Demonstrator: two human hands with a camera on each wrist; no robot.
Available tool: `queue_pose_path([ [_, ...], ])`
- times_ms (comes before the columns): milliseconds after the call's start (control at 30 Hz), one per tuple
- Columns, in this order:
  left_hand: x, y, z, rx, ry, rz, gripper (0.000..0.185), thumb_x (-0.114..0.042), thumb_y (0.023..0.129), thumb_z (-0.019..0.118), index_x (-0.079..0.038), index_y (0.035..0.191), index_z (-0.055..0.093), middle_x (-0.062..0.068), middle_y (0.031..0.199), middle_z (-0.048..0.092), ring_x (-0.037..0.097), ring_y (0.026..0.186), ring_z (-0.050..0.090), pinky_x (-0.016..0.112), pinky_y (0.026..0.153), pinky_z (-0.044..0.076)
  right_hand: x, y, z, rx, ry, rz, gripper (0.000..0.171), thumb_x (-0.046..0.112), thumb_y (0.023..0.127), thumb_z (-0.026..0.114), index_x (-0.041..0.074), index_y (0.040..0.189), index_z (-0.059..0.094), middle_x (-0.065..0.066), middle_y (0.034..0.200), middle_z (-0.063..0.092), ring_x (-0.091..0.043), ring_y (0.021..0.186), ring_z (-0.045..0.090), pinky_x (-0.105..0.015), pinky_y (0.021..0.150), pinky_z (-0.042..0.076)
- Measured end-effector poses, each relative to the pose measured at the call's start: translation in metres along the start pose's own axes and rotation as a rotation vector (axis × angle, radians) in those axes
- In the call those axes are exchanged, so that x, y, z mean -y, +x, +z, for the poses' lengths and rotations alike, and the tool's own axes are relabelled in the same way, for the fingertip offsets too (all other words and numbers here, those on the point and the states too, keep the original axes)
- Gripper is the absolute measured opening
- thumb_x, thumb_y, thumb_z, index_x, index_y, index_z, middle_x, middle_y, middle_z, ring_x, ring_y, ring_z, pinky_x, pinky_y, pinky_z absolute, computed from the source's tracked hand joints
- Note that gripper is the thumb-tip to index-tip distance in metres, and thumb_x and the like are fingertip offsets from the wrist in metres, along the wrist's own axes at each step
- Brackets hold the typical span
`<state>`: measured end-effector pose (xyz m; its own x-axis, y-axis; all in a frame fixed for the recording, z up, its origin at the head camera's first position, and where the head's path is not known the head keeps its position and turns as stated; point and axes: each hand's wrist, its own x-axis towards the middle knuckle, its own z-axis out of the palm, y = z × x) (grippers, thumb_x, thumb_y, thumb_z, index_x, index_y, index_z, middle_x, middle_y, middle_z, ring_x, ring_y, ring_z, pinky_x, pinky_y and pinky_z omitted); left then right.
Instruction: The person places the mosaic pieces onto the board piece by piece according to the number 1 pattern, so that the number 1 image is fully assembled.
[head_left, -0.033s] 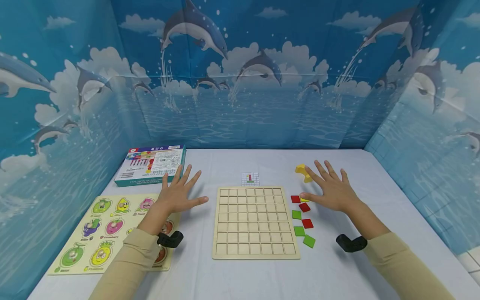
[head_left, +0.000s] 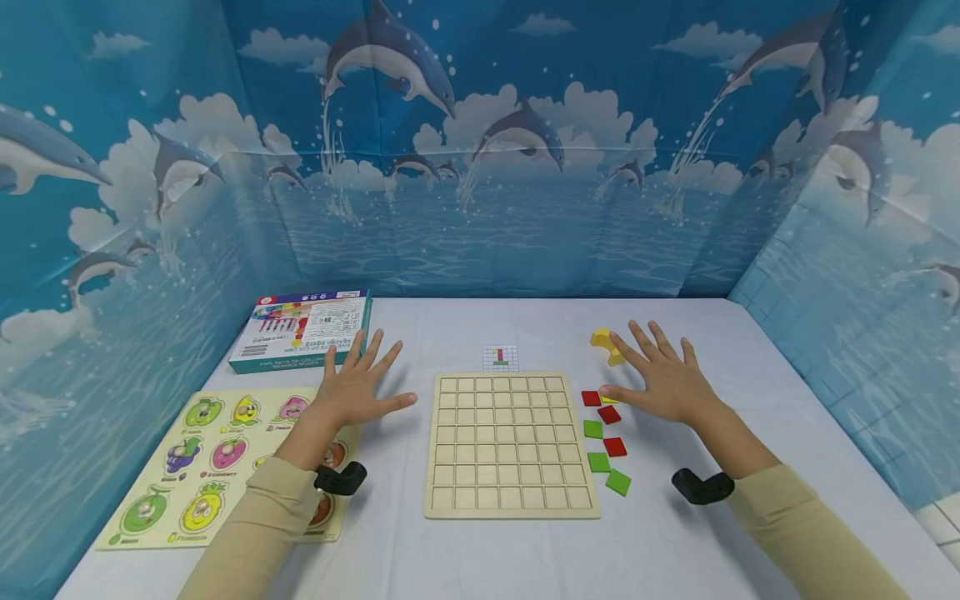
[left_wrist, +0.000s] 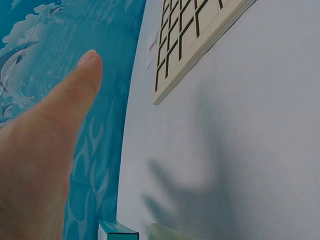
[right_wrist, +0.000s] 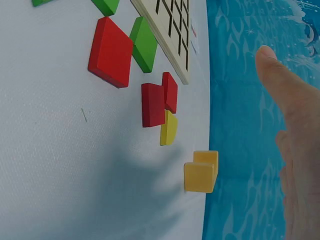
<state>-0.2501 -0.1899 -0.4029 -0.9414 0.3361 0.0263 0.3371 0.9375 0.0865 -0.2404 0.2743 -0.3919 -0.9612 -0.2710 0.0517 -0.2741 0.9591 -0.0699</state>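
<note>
My left hand [head_left: 356,392] hovers with spread fingers above the right edge of the fruit picture board [head_left: 217,467], holding nothing. On the other side, my right hand [head_left: 663,383] is also spread in the air, its thumb overlapping a yellow tile [head_left: 608,399] in the head view. Between the hands lies a wooden grid board [head_left: 513,514]. Along its right side are red tiles [right_wrist: 111,54] and green tiles [right_wrist: 144,45], several in all. A yellow curved block [right_wrist: 199,177] stands farther back, partly behind the right fingers in the head view.
A small printed grid card [head_left: 500,358] lies just behind the board. At the back left rests a teal and white box [head_left: 300,333]. Dolphin-printed curtains [head_left: 480,217] enclose the white table [head_left: 675,550] at the back and sides.
</note>
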Motion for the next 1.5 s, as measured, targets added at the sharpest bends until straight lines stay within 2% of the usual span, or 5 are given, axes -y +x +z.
queue_pose_path([
  [167,0.001,0.001,0.001,0.009,-0.006,-0.007,0.097,-0.085,0.073,0.03,-0.029,0.149,0.008,0.005,0.154,-0.007,0.029,0.136,-0.019,0.063,0.098,-0.015,-0.001,0.0,0.001,-0.005,-0.007,-0.002,0.095,0.077,0.078,0.04,0.021,0.15,0.013,-0.016,0.153,0.003,-0.04,0.137,-0.006,-0.065,0.098,-0.011],
  [667,0.0,0.002,-0.001,0.004,0.003,-0.01,0.098,-0.085,0.073,0.029,-0.029,0.15,0.008,0.006,0.154,-0.007,0.028,0.136,-0.019,0.061,0.097,-0.019,-0.001,0.002,0.0,-0.011,-0.009,-0.013,0.095,0.077,0.078,0.04,0.021,0.15,0.014,-0.015,0.154,0.003,-0.039,0.137,-0.006,-0.065,0.098,-0.011],
  [1067,-0.003,-0.002,-0.001,-0.021,-0.015,0.005,0.096,-0.081,0.074,0.038,-0.027,0.15,0.012,0.007,0.154,-0.003,0.031,0.137,-0.014,0.064,0.097,-0.014,0.0,0.0,0.003,-0.003,0.004,-0.006,0.096,0.078,0.077,0.039,0.019,0.15,0.014,-0.016,0.153,0.002,-0.041,0.137,-0.005,-0.066,0.097,-0.011],
  [1300,-0.003,-0.004,0.005,-0.045,0.007,0.008,0.095,-0.081,0.074,0.038,-0.027,0.149,0.013,0.007,0.154,-0.001,0.031,0.138,-0.013,0.065,0.099,-0.005,0.001,-0.002,0.007,-0.018,0.039,0.001,0.097,0.077,0.076,0.043,0.02,0.15,0.016,-0.016,0.153,0.004,-0.04,0.137,-0.004,-0.066,0.097,-0.01],
  [1500,-0.007,-0.008,0.01,-0.051,-0.024,0.007,0.096,-0.082,0.074,0.037,-0.028,0.149,0.014,0.005,0.154,-0.002,0.028,0.138,-0.015,0.063,0.099,-0.01,0.002,-0.005,0.013,-0.036,0.075,-0.002,0.094,0.075,0.077,0.043,0.021,0.15,0.016,-0.015,0.153,0.004,-0.04,0.137,-0.004,-0.067,0.097,-0.009],
])
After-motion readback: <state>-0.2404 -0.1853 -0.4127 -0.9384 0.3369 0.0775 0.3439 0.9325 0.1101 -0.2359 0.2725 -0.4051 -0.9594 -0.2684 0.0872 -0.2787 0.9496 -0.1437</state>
